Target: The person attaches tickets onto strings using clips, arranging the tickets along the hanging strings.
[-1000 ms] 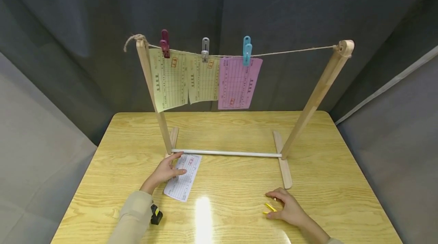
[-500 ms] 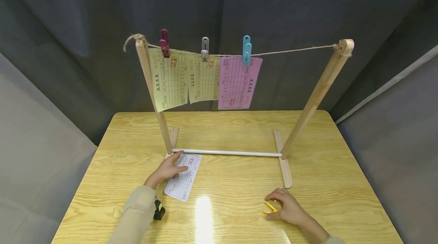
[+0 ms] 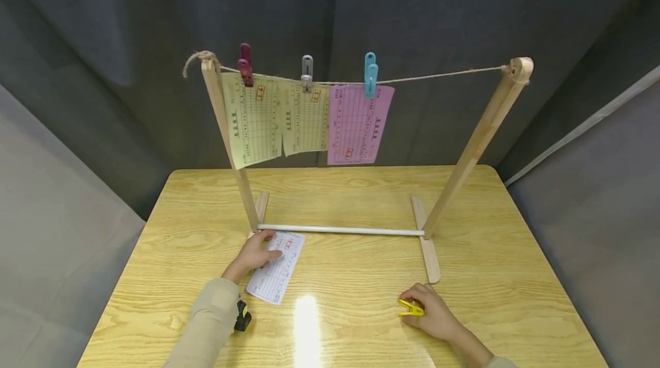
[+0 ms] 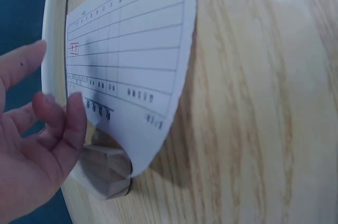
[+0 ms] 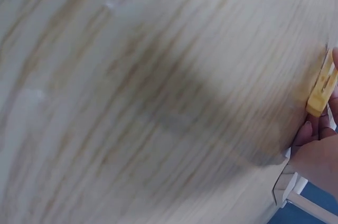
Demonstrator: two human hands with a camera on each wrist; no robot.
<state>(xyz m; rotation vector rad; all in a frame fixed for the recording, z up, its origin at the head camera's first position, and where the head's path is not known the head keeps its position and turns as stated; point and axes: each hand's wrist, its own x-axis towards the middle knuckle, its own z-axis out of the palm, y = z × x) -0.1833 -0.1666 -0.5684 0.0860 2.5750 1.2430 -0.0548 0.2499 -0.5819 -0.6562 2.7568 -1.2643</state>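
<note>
My left hand (image 3: 254, 253) is over the left edge of a white printed slip (image 3: 278, 276) that lies at the stand's left foot. In the left wrist view the thumb and fingers stand apart, some bent, with nothing pinched between them; the slip (image 4: 137, 39) curves up off the table at its near corner. Low over the table on the right, my right hand (image 3: 435, 315) pinches a yellow clothespin (image 3: 412, 308) between thumb and fingers. The right wrist view catches only part of that clothespin (image 5: 320, 94) at its right edge.
A wooden stand (image 3: 471, 153) carries a string (image 3: 438, 77). Two yellow slips (image 3: 254, 127) and a pink slip (image 3: 358, 127) hang from it by maroon (image 3: 245, 65), grey (image 3: 307, 74) and blue (image 3: 370, 75) clothespins. A white rod (image 3: 340, 230) joins the feet.
The yellow clothespin has turned in my right hand and shows more fully between the fingers. My left hand has shifted slightly, its forefinger drawing in; the white slip stays nearly in place.
</note>
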